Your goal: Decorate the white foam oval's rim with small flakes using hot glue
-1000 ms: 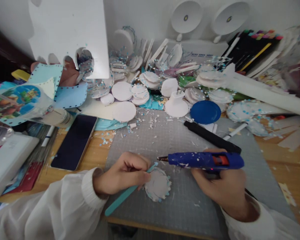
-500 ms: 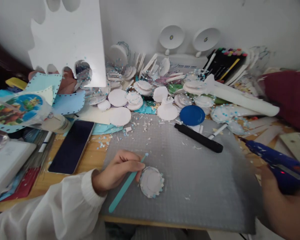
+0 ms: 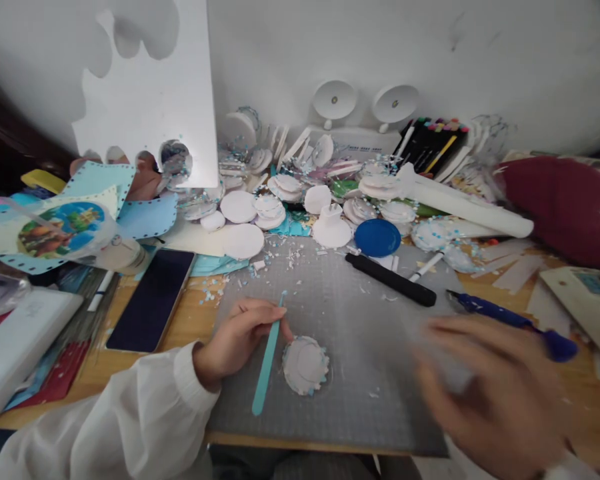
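My left hand is closed on slim teal tweezers, pinched between thumb and fingers, with a small pale bit at the upper tip. Its fingertips touch or nearly touch a round white disc edged with small white and blue flecks, lying flat on the grey cutting mat. Blurred by motion, my right hand hovers over the mat's right side, thumb and fingers apart, holding nothing that I can see. Just beyond it lies a blue glue gun, partly hidden behind the hand.
A black pen-like tool and a blue round lid lie at the mat's far edge. White discs and paper scraps crowd the back. To the left are a phone and a lidded cup; a calculator-like device sits right.
My right hand has let go of the glue gun and moved left over the mat. The tweezers in my left hand have swung more upright. The disc stays in place.
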`<state>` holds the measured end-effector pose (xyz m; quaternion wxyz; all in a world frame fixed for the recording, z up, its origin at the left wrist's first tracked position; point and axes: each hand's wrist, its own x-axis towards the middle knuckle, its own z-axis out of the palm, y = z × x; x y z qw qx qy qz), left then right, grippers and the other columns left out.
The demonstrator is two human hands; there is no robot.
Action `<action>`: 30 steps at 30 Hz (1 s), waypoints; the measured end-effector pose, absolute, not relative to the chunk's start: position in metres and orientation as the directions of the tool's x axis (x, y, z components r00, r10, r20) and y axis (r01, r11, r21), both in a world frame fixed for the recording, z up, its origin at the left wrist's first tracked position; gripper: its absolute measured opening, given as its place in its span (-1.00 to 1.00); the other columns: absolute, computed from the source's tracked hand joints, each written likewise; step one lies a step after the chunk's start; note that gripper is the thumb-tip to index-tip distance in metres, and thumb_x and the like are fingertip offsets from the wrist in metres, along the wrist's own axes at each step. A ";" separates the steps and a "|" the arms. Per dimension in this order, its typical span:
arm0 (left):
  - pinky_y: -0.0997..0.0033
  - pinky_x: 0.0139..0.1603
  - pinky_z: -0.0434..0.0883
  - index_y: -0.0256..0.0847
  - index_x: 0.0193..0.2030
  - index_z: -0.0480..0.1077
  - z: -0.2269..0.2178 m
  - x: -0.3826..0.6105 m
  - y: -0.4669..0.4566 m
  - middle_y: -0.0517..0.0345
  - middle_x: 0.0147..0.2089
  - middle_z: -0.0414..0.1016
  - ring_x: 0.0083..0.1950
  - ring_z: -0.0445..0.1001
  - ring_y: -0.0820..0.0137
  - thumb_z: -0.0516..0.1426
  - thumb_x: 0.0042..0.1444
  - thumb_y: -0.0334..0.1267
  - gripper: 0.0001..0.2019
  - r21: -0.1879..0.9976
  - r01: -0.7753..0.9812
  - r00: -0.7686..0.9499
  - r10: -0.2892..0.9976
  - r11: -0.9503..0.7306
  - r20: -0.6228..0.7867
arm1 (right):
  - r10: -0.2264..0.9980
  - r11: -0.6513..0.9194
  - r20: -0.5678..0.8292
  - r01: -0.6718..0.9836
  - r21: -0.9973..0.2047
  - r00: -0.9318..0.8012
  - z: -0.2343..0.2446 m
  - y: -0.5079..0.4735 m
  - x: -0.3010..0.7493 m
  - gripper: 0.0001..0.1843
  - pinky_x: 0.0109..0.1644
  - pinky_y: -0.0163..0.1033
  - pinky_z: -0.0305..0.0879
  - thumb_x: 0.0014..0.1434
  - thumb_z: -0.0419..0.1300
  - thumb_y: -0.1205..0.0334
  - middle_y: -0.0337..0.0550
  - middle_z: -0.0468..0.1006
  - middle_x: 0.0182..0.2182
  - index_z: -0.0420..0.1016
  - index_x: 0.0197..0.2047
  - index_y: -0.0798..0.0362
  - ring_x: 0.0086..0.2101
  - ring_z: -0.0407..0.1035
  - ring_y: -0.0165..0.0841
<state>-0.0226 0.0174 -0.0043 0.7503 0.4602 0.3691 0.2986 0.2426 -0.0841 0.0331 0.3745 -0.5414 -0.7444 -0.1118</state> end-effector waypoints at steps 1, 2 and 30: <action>0.45 -0.52 0.03 -0.36 -0.63 0.54 -0.004 -0.022 0.018 0.23 -0.73 0.15 -0.59 0.06 0.53 0.20 -0.02 -0.13 -0.67 0.906 -0.112 0.539 0.791 0.409 -0.290 | 0.656 0.556 0.674 0.821 -0.129 -0.339 0.039 -0.076 0.224 -0.77 -0.09 -0.07 0.30 0.10 0.25 0.34 -0.06 0.53 -0.25 0.48 -0.13 0.05 -0.22 0.38 -0.23; 0.46 -0.52 0.03 -0.37 -0.62 0.53 -0.004 -0.022 0.018 0.23 -0.71 0.17 -0.59 0.07 0.54 0.20 -0.02 -0.13 -0.67 0.899 -0.118 0.531 0.792 0.422 -0.302 | 0.584 0.682 0.643 0.729 -0.057 -0.495 0.042 -0.067 0.206 -0.79 -0.07 -0.09 0.30 0.15 0.19 0.37 -0.10 0.55 -0.23 0.48 -0.11 0.07 -0.22 0.38 -0.27; 0.27 -0.16 0.09 -0.24 -0.37 0.28 0.004 -0.020 0.020 0.14 -0.37 0.35 -0.29 0.27 0.36 -0.03 0.21 -0.40 -0.85 0.651 0.323 0.875 0.480 -0.687 0.072 | 0.951 0.216 0.227 0.075 -0.974 0.210 -0.016 -0.032 0.205 -0.87 -0.47 -0.26 0.41 0.23 0.17 0.18 -0.18 0.56 -0.48 0.30 -0.28 0.03 -0.55 0.40 -0.40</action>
